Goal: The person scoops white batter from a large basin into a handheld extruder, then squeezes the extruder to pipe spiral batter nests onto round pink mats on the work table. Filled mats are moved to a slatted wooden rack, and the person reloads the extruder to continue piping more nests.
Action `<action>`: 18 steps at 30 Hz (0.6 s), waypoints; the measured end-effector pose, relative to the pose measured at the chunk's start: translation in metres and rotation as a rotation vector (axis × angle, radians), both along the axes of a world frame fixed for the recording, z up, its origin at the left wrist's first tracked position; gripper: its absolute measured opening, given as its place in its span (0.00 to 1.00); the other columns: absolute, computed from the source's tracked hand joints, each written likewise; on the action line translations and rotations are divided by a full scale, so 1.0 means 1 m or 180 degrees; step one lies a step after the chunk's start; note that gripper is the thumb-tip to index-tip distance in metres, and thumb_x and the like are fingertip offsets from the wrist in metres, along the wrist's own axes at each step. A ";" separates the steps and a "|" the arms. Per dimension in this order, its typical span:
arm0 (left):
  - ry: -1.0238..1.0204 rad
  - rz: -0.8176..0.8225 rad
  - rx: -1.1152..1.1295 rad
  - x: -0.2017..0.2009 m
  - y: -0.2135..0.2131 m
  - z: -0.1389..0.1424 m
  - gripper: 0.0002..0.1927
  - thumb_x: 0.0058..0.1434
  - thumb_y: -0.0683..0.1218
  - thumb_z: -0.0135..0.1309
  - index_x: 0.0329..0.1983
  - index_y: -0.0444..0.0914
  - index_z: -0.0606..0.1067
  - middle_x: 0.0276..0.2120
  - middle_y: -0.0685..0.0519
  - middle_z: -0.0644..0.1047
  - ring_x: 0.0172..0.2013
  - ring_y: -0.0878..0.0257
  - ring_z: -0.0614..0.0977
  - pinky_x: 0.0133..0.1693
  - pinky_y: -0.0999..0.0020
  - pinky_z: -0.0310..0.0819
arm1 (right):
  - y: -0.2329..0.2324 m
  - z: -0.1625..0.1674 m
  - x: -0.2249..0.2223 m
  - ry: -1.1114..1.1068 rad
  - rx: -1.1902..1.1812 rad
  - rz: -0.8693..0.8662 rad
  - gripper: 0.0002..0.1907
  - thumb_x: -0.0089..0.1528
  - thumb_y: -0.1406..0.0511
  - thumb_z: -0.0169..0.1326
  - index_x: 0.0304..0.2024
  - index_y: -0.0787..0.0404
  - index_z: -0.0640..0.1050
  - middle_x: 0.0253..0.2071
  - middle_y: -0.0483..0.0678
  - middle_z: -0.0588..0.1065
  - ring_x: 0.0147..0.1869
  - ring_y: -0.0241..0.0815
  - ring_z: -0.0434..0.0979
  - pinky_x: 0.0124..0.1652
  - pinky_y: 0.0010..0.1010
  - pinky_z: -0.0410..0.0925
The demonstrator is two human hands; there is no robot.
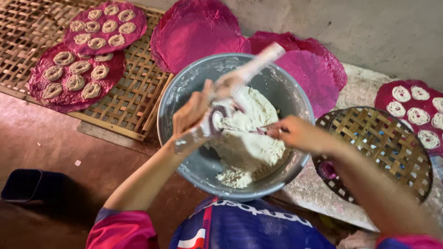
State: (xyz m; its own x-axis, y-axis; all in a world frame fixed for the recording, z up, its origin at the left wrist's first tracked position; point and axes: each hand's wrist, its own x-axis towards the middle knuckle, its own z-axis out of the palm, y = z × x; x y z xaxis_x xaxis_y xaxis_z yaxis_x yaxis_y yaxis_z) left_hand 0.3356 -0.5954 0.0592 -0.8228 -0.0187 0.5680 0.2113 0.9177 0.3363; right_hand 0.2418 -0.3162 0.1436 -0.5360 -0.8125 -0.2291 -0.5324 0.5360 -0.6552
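A grey metal bowl (184,92) sits in front of me, half full of white dough (251,143). My left hand (194,113) grips a dough-smeared press tool (244,76) whose handle sticks up to the right over the bowl. My right hand (300,133) holds a thin spoon-like utensil (251,130) pointing left into the dough at the tool's mouth. Both hands hover over the middle of the bowl.
Pink round mats (198,32) lie behind the bowl. Two mats at the left (74,99) carry several coiled dough rings on a woven bamboo tray (134,97). A round woven basket lid (383,143) lies at the right, beside another mat with coils (415,110). A dark box (23,184) stands at the lower left.
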 end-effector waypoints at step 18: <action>-0.0625 -0.0908 0.2142 -0.005 0.011 -0.043 0.27 0.69 0.61 0.50 0.61 0.39 0.74 0.52 0.49 0.79 0.50 0.55 0.81 0.48 0.57 0.81 | -0.049 0.065 0.068 0.3244 0.1122 0.1139 0.07 0.60 0.65 0.50 0.39 0.59 0.77 0.30 0.49 0.78 0.30 0.47 0.83 0.27 0.37 0.74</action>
State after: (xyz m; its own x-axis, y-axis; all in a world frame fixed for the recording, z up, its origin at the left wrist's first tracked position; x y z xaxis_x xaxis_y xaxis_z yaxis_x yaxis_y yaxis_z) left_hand 0.3303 -0.5848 0.0163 -0.9326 -0.0806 0.3518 0.2883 0.4198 0.8606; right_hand 0.3098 -0.3651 0.2082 -0.3538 -0.9330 -0.0654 -0.8907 0.3148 0.3280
